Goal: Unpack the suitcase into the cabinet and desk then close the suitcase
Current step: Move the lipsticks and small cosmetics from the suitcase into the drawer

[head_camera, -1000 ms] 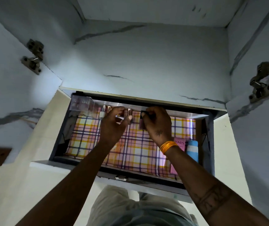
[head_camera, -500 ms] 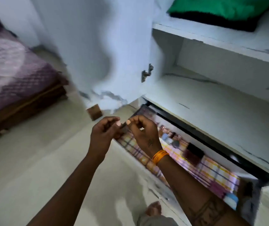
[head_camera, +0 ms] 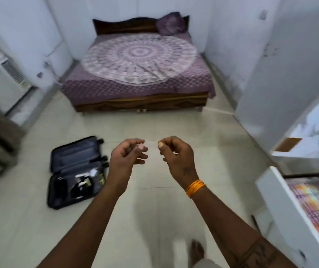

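- Half a second ago both hands were hovering together over the open drawer; now the view is facing the room, with the drawer (head_camera: 317, 207) sitting at the right edge, its plaid lining blurred.
- The left hand (head_camera: 126, 161) is floating in mid-air above the floor (head_camera: 29, 229), its grip loosely curled and holding nothing that can be seen.
- The right hand (head_camera: 178, 159) is hanging level with it and a little apart, its grip also loosely curled; whether it is pinching anything tiny cannot be told.
- An orange band (head_camera: 195, 187) is circling the right wrist.
- The suitcase (head_camera: 76, 172) is lying open on the floor, to the left of the left forearm, with dark and white items sitting in its nearer half; they are too blurred to identify.
- A bed (head_camera: 139, 70) with a purple patterned cover is standing against the far wall, well beyond the suitcase.
- A white cabinet door (head_camera: 282, 78) is standing open on the right, above the drawer.
- A bare foot (head_camera: 197, 252) is showing at the bottom.
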The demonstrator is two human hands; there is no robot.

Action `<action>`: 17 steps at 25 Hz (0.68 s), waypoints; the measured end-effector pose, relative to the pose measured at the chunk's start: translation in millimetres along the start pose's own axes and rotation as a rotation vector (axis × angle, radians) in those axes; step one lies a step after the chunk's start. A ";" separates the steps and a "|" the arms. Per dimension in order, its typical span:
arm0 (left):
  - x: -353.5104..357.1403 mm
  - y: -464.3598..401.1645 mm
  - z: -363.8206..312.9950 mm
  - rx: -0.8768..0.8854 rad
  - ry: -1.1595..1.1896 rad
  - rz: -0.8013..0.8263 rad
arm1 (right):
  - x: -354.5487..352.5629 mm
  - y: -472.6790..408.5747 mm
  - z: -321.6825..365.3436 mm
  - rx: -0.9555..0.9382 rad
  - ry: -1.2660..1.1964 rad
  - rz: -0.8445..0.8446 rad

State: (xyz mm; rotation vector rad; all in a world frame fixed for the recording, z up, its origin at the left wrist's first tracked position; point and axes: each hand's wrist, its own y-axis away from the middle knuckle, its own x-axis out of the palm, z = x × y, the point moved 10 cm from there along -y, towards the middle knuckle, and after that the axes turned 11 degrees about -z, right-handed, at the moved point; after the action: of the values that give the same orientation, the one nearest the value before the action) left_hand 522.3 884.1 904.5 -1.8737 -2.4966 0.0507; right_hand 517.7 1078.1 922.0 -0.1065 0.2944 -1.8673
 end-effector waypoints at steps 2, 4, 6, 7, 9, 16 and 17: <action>-60.2 -10.8 2.6 -0.020 0.025 -0.118 | 58.3 6.3 2.7 0.000 -0.038 0.082; -117.9 -23.7 6.7 -0.027 0.050 -0.228 | 119.8 11.2 1.1 0.011 -0.054 0.179; -172.9 -36.0 16.5 -0.056 0.100 -0.328 | 182.7 15.6 -2.8 0.027 -0.070 0.286; -197.3 -43.3 21.6 -0.074 0.124 -0.367 | 212.9 15.8 -3.4 0.032 -0.079 0.332; -240.8 -62.5 32.0 -0.105 0.138 -0.432 | 270.0 8.8 -5.7 0.030 -0.082 0.401; -370.5 -169.2 65.6 -0.154 0.163 -0.609 | 459.5 -39.7 -47.3 0.097 -0.096 0.552; -382.6 -183.9 67.5 -0.156 0.165 -0.624 | 479.2 -46.2 -53.8 0.105 -0.088 0.564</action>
State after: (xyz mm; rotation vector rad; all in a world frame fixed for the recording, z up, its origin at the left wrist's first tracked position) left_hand 450.4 464.4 845.4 -0.9986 -2.8930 -0.3002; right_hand 313.2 645.5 846.2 -0.0287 0.1439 -1.3107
